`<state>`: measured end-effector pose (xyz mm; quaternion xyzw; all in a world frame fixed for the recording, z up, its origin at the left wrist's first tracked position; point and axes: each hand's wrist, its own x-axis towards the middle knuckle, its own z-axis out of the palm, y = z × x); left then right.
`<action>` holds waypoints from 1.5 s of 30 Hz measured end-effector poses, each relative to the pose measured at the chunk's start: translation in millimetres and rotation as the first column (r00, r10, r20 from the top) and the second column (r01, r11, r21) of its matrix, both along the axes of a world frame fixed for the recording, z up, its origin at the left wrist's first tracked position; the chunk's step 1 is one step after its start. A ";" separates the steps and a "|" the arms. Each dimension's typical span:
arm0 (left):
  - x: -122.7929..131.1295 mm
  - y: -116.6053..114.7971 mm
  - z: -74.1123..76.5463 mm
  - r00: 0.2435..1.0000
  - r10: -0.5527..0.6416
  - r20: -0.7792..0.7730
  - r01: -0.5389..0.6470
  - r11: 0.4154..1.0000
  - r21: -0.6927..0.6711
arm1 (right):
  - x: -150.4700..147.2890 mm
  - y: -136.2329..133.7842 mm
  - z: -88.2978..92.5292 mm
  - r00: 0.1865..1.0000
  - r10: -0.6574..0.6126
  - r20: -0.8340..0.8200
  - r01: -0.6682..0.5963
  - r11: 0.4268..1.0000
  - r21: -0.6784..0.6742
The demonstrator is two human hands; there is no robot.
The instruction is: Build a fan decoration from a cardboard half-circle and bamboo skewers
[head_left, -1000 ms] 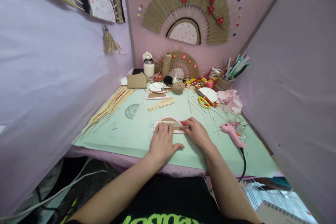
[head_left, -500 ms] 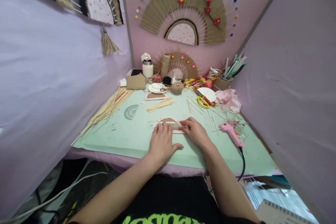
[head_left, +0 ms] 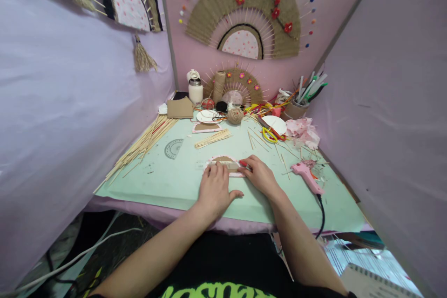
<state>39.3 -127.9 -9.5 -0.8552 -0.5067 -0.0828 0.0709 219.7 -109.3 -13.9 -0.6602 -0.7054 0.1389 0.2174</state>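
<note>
Half-round cardboard piece (head_left: 223, 159) lies flat on the pale green tabletop (head_left: 167, 179), near its front edge and directly before the person, its long axis running left to right. The straight side faces the person; the curved side bows away toward the pink back wall (head_left: 181, 51). Its bare face is matt brown, bordered by a white-and-pink trim that looks like folded spotted cloth.

Across it lies a clear, glossy ruler (head_left: 200, 165), roughly parallel to the straight side and jutting past the left end of the card. The left hand (head_left: 213, 188) is palm down, its fingers extended close together with their tips at the ruler, its thumb stretched out to the right. The right hand (head_left: 259, 174) has its fingers bent at the card's right end, beside a small red spot; whether they pinch anything, I cannot tell.

Beyond lie a loose bundle of thin, smooth wooden sticks (head_left: 213, 139) and a similar half-round piece (head_left: 206, 127). To the left sits a transparent protractor (head_left: 173, 149); to the right, a pink glue gun (head_left: 308, 178), nozzle pointing left.
</note>
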 end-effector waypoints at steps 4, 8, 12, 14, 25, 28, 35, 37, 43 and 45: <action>0.3 0.2 -1.2 1.000 -0.004 0.014 0.003 1.000 0.014 | -0.6 -0.2 0.5 1.000 0.008 0.016 -0.008 1.000 0.002; 0.7 0.6 -1.4 1.000 -0.010 0.025 0.009 1.000 0.015 | -1.0 0.0 0.3 1.000 0.005 0.017 -0.005 1.000 0.003; 1.8 0.8 0.2 1.000 -0.013 0.023 0.013 1.000 0.008 | -1.2 -0.6 1.2 1.000 -0.005 0.005 0.005 1.000 -0.007; 2.1 1.1 1.5 1.000 -0.011 0.021 0.011 1.000 0.009 | -1.3 -1.1 1.9 1.000 -0.007 0.001 0.007 1.000 -0.013; -1.1 3.7 3.3 0.999 -0.033 0.018 0.033 0.999 -0.016 | -2.1 -2.0 5.2 1.000 -0.009 -0.017 0.009 0.999 -0.040; -0.8 4.3 1.6 0.999 -0.040 0.035 0.042 0.998 -0.044 | -2.1 -3.0 5.3 1.000 -0.019 -0.020 0.018 0.999 -0.041; -0.5 5.9 -3.3 0.999 -0.031 0.009 0.031 0.999 -0.043 | -2.7 -4.3 5.5 1.000 -0.023 -0.021 0.021 0.998 -0.065; -0.6 6.4 -4.2 1.000 -0.029 -0.009 0.028 0.998 -0.048 | -2.6 -4.6 5.6 0.999 -0.024 -0.030 0.021 0.997 -0.075; -1.2 5.3 -10.2 0.999 -0.026 0.028 0.029 0.996 -0.090 | -1.3 -6.0 4.8 0.999 -0.017 -0.030 0.014 0.996 -0.088; -1.8 4.3 -12.7 0.999 -0.027 0.032 0.030 0.995 -0.091 | -0.5 -6.3 4.0 1.000 -0.011 -0.021 0.009 0.996 -0.086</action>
